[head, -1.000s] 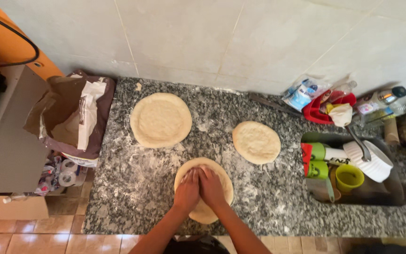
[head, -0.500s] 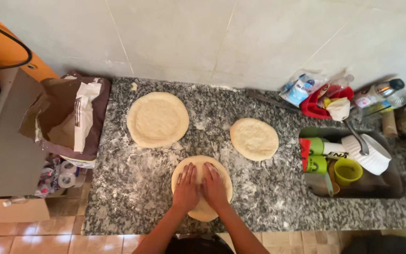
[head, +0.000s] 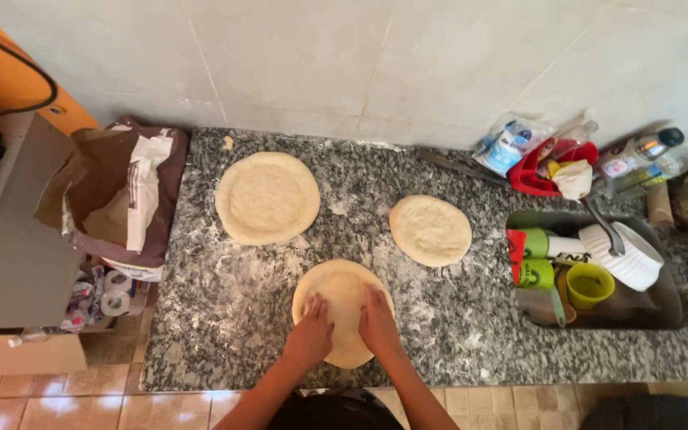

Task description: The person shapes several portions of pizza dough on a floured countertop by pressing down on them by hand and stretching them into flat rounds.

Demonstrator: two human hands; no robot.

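A flat round of pale dough (head: pixel 342 295) lies on the floured granite counter (head: pixel 224 302) near its front edge. My left hand (head: pixel 310 334) and my right hand (head: pixel 377 321) rest side by side on the near half of this round, fingers spread and pressing down. Two more flattened dough rounds lie further back: a large one (head: pixel 267 197) at the left and a smaller one (head: pixel 430 229) at the right. Neither hand touches them.
A brown paper flour sack (head: pixel 117 195) stands open at the counter's left end. At the right, a sink (head: pixel 662 306) holds a green cup (head: pixel 588 285), a white dish (head: pixel 627 255) and utensils. Bottles and a red holder (head: pixel 555 163) line the tiled wall.
Both hands have stayed on the near dough round, shifting slightly on it as they press. The other two rounds have not moved.
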